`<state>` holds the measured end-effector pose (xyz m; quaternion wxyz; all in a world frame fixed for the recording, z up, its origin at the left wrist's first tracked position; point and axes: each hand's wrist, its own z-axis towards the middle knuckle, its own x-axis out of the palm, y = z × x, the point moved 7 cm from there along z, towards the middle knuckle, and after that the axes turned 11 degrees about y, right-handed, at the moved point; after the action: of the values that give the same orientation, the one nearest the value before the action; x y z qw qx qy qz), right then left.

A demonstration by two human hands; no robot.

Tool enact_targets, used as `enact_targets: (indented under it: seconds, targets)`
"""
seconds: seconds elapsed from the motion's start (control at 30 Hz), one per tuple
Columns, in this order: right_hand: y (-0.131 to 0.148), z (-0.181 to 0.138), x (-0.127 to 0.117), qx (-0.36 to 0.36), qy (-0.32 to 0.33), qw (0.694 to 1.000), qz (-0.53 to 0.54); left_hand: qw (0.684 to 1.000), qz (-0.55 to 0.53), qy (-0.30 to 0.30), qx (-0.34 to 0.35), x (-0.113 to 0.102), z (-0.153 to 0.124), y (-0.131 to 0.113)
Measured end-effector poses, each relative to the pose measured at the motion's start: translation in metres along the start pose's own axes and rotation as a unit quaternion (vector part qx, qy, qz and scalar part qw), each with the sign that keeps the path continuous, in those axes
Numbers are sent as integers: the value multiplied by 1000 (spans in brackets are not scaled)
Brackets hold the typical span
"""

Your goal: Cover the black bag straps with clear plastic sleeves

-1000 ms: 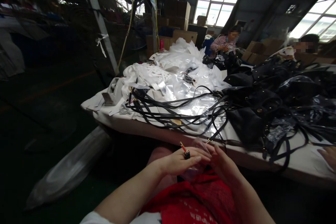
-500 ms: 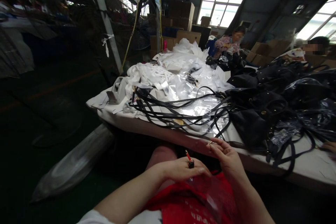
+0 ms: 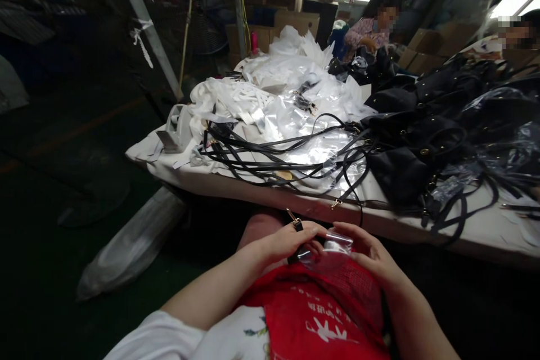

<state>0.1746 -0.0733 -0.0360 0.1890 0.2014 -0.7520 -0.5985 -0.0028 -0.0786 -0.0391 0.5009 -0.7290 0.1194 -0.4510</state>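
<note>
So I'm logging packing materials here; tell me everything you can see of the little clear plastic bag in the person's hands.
The plastic bag is small, see-through and glossy, like thin film, with creases catching the light. It sits low over the red cloth on the lap, below the table edge. The left hand and right hand pinch it from either side. A dark strap end with a gold clip rises from the left hand beside it. What is inside cannot be made out.

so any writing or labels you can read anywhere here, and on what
White printed characters on the red apron in the person's lap: too blurred and cut off to read.
Cardboard boxes behind the table: no print legible.
Small clear bag held by both hands: no text visible.
Nothing else carries readable writing.
</note>
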Motion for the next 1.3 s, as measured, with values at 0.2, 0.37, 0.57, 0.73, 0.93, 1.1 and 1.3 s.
enact_targets:
  seconds: [0.2, 0.37, 0.57, 0.73, 0.93, 1.1, 1.3]
  targets:
    - [11, 1, 4, -47, -5, 992, -119, 999, 38, -19, 2, -1, 2, 0]
    - [21, 3, 5, -98, -23, 972, -211, 998, 54, -28, -3, -4, 0, 0]
    - [22, -2, 10, -77, 23, 988, -130, 997, 46, -57, 12, -11, -3, -4]
    - [30, -1, 8, -94, -12, 985, -143, 998, 34, -58, 14, -14, -3, -6]
    - [29, 3, 6, -100, -51, 966, -232, 997, 72, -39, 13, -11, 1, -8]
    - [32, 6, 8, -123, -72, 954, -264, 992, 126, -20, 10, -4, 2, -7]
    - [31, 7, -1, -118, -135, 961, -212, 966, 258, -22, 4, 2, 2, -8]
